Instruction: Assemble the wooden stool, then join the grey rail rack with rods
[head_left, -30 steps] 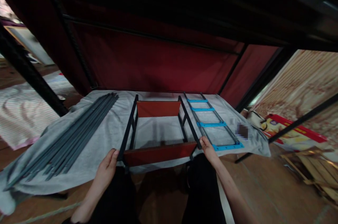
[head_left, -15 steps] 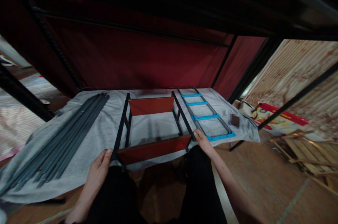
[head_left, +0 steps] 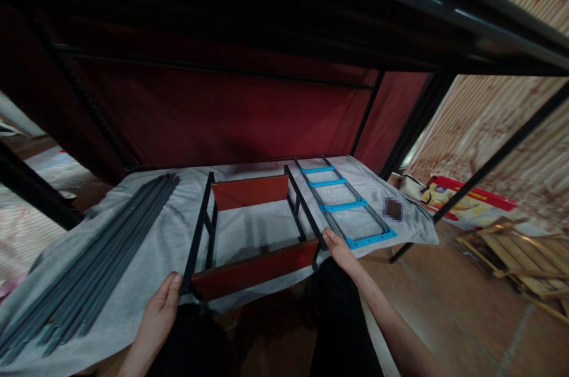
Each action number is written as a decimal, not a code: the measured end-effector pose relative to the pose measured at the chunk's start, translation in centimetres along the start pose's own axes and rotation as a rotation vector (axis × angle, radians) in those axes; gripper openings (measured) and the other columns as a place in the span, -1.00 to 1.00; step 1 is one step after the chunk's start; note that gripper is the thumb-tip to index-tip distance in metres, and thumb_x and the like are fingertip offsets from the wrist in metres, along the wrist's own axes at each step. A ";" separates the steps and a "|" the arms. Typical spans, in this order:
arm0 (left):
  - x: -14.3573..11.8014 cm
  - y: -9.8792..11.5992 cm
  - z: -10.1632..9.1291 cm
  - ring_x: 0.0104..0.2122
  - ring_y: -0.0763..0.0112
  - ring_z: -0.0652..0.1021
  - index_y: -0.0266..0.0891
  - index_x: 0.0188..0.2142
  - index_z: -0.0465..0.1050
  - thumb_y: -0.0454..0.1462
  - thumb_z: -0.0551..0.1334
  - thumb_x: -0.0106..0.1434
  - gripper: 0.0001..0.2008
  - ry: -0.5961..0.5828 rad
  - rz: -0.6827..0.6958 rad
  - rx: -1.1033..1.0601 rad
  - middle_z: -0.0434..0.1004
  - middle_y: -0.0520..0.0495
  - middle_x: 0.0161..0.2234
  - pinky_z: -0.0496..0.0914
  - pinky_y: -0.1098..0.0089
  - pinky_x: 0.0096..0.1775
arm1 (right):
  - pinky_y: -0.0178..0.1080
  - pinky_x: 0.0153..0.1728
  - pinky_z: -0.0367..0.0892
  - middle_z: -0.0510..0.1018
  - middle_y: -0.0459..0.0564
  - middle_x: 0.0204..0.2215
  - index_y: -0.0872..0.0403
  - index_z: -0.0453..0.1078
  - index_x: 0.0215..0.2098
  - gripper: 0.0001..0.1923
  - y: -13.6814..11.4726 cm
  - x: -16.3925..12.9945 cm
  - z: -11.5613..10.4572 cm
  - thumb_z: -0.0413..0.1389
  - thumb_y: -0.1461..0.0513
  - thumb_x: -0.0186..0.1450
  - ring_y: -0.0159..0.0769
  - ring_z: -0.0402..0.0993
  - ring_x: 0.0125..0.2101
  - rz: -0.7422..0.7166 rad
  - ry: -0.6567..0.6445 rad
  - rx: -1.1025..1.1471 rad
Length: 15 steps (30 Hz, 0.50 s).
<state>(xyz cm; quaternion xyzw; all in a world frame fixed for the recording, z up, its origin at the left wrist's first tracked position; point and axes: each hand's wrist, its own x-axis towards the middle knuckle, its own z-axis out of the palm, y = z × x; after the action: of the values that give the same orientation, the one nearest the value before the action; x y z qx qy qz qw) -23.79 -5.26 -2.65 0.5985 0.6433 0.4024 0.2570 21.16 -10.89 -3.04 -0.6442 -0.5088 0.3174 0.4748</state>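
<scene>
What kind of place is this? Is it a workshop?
Probably a workshop or furniture assembly spot on the floor. Both hands, left hand and right hand, hold a black frame with red panels on a grey cloth, beside a bundle of grey metal bars and a blue-runged ladder piece.

Frame: black metal frame with two red-brown panels [head_left: 249,229], lying on grey cloth [head_left: 169,235].
Left hand [head_left: 162,309]: at near left corner.
Right hand [head_left: 338,246]: at near right corner.
Left: bundle of grey metal rods [head_left: 98,258].
Right: ladder-like rack with blue crosspieces [head_left: 344,206].

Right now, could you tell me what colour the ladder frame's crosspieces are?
Bright blue crosspieces on grey rails, clearest in the head view.
</scene>
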 end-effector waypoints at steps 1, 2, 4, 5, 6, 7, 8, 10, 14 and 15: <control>0.1 -0.1 0.0 -0.20 0.05 0.56 -0.08 -0.44 0.37 0.13 0.12 0.10 -0.63 -0.016 -0.024 -0.008 0.54 -0.04 -0.44 0.49 0.19 -0.12 | -0.23 -0.37 0.17 0.27 -0.17 -0.58 -0.04 0.22 -0.50 -0.61 -0.1 0.0 -0.1 0.02 -0.11 0.30 -0.29 0.22 -0.47 -0.008 0.002 -0.009; 0.2 -0.2 0.0 -0.19 0.04 0.57 -0.08 -0.44 0.38 0.14 0.13 0.09 -0.63 -0.033 -0.049 -0.019 0.55 -0.05 -0.43 0.49 0.17 -0.11 | -0.23 -0.37 0.17 0.28 -0.17 -0.58 -0.04 0.22 -0.50 -0.61 -0.1 -0.1 -0.2 0.02 -0.11 0.30 -0.29 0.22 -0.47 -0.014 0.000 -0.020; 0.3 -0.3 -0.1 -0.15 0.01 0.57 -0.09 -0.42 0.40 0.14 0.15 0.06 -0.61 -0.033 -0.095 -0.040 0.58 -0.08 -0.37 0.48 0.14 -0.08 | -0.23 -0.36 0.18 0.30 -0.17 -0.58 -0.04 0.23 -0.50 -0.61 -0.2 -0.1 -0.5 0.01 -0.11 0.32 -0.29 0.25 -0.47 -0.020 -0.025 -0.044; 0.3 -0.3 -0.3 -0.13 0.00 0.57 -0.09 -0.41 0.41 0.15 0.15 0.05 -0.60 -0.022 -0.115 -0.048 0.59 -0.10 -0.34 0.48 0.13 -0.07 | -0.23 -0.35 0.19 0.32 -0.17 -0.58 -0.04 0.24 -0.50 -0.60 -0.2 0.0 -0.7 0.00 -0.11 0.32 -0.29 0.26 -0.47 -0.019 -0.044 -0.053; 0.3 -0.2 -0.5 -0.13 0.01 0.57 -0.09 -0.41 0.42 0.16 0.16 0.05 -0.59 -0.017 -0.126 -0.054 0.60 -0.11 -0.32 0.48 0.13 -0.06 | -0.23 -0.34 0.20 0.33 -0.17 -0.57 -0.03 0.25 -0.50 -0.59 -0.2 0.1 -1.0 0.00 -0.12 0.32 -0.29 0.28 -0.46 -0.016 -0.063 -0.057; 0.2 0.0 -0.7 -0.16 0.02 0.57 -0.10 -0.43 0.42 0.18 0.16 0.05 -0.57 -0.023 -0.126 -0.061 0.59 -0.11 -0.34 0.48 0.14 -0.07 | -0.23 -0.33 0.22 0.35 -0.16 -0.56 -0.03 0.27 -0.50 -0.57 -0.1 0.2 -1.2 0.01 -0.14 0.31 -0.29 0.29 -0.46 -0.012 -0.073 -0.053; 0.1 0.1 -0.9 -0.20 0.04 0.58 -0.10 -0.45 0.40 0.20 0.15 0.06 -0.55 -0.043 -0.119 -0.064 0.58 -0.09 -0.38 0.49 0.15 -0.11 | -0.23 -0.32 0.23 0.36 -0.16 -0.55 -0.02 0.28 -0.50 -0.55 0.0 0.3 -1.3 0.01 -0.17 0.30 -0.29 0.30 -0.45 -0.005 -0.077 -0.043; 0.0 0.6 -1.5 -0.31 0.10 0.57 -0.11 -0.48 0.39 0.25 0.11 0.10 -0.49 -0.097 -0.083 -0.064 0.54 -0.05 -0.46 0.50 0.19 -0.19 | -0.24 -0.32 0.26 0.38 -0.15 -0.54 -0.01 0.31 -0.50 -0.51 0.1 0.6 -1.6 0.02 -0.21 0.27 -0.29 0.32 -0.44 0.008 -0.079 -0.023; 0.3 1.5 -1.8 -0.38 0.17 0.56 -0.14 -0.40 0.46 0.35 0.07 0.09 -0.36 -0.091 -0.065 -0.100 0.57 -0.04 -0.43 0.48 0.24 -0.28 | -0.23 -0.31 0.30 0.41 -0.14 -0.54 0.00 0.36 -0.47 -0.50 0.0 1.1 -1.6 0.02 -0.22 0.25 -0.28 0.34 -0.45 0.013 -0.080 -0.079; 0.5 1.7 -1.7 -0.35 0.15 0.57 -0.15 -0.36 0.49 0.37 0.07 0.07 -0.33 -0.084 -0.076 -0.133 0.60 -0.07 -0.38 0.49 0.25 -0.29 | -0.22 -0.29 0.32 0.44 -0.13 -0.53 0.00 0.38 -0.45 -0.50 -0.1 1.2 -1.6 0.02 -0.22 0.25 -0.26 0.37 -0.42 0.010 -0.078 -0.109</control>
<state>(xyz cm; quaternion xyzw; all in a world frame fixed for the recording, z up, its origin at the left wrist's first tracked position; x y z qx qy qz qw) -24.25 -5.17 -0.22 0.5715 0.6263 0.4086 0.3379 22.92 -10.16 -2.30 -0.6586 -0.5403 0.3167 0.4172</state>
